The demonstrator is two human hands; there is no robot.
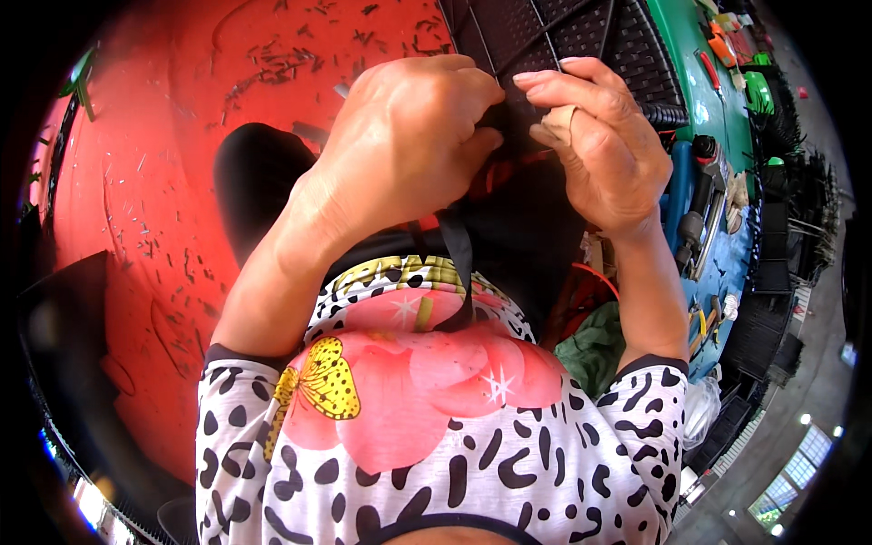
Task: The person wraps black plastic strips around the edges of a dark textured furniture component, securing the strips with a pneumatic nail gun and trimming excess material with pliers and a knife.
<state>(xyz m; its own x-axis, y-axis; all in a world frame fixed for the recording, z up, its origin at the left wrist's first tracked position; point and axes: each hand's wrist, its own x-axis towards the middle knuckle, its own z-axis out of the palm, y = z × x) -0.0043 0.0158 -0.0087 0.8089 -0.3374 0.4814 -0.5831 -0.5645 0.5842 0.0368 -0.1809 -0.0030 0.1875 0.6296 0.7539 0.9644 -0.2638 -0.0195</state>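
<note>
Both my hands are raised over my lap at the near edge of a dark brown woven panel (627, 54). My left hand (400, 136) is closed, thumb against curled fingers, the back of the hand toward me. A flat black strip (459, 259) comes out from beneath it and hangs down to my shirt. Beside it, my right hand (604, 145) is bent with its fingertips drawn together at the panel's edge. Beige tape (559, 123) wraps one of its fingers. Whatever lies between the right fingertips is too small or dark to make out.
Short dark offcuts (282, 65) litter the red floor (163, 182) on the left. To the right, a blue-green surface (718, 272) carries a power tool (704, 191), red-handled pliers (708, 68) and other hand tools. Green cloth (590, 350) lies beside my right forearm.
</note>
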